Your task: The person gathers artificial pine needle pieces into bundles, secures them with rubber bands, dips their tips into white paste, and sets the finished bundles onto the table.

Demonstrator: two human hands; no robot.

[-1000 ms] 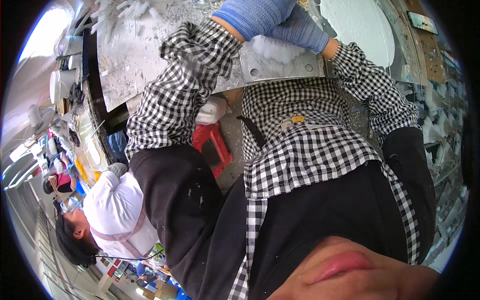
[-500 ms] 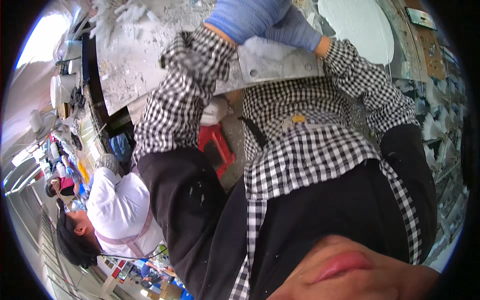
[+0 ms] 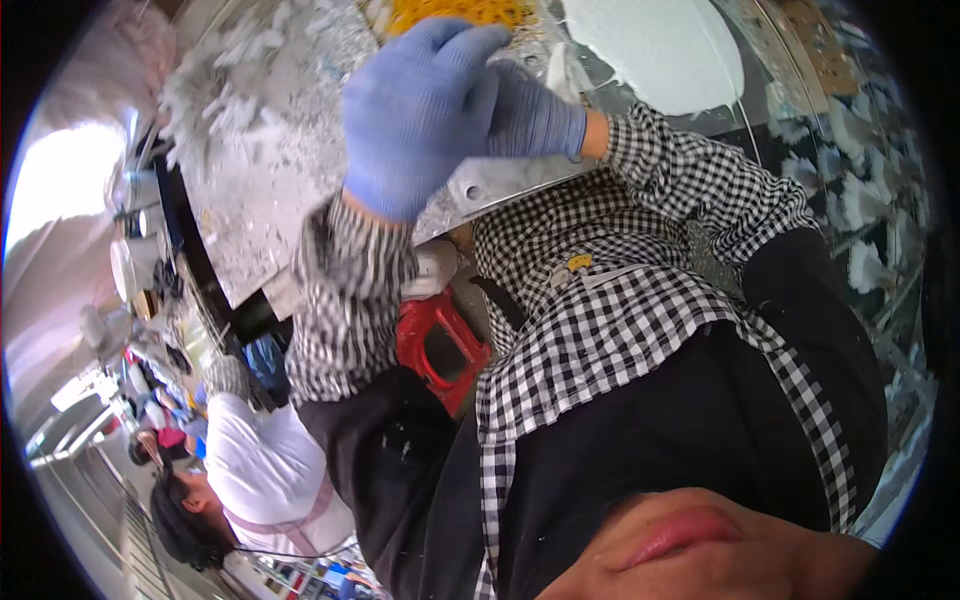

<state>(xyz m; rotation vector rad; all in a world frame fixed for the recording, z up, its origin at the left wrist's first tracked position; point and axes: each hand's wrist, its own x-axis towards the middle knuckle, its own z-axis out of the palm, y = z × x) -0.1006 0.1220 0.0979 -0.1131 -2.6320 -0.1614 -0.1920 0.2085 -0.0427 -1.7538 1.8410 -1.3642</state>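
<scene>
My left hand, in a blue knitted glove, is raised above the worktable with its fingers bent over toward my right hand. My right hand, gloved alike, meets it from the right, its fingers bent in and partly covered by the left. Both hands look closed against each other; whatever lies between them is hidden. Beyond them on the table is a heap of yellow fluffy pieces. To the right, a thick spread of white paste lies on a dark board.
Whitish feathery bits litter the left of the grey, speckled worktable. White feathery pieces stand in rows at the right. A red stool is under the table edge. A co-worker in white sits at the left.
Both gloved hands have moved left and nearer to me. The yellow heap has come into view, and my view has shifted a little.
</scene>
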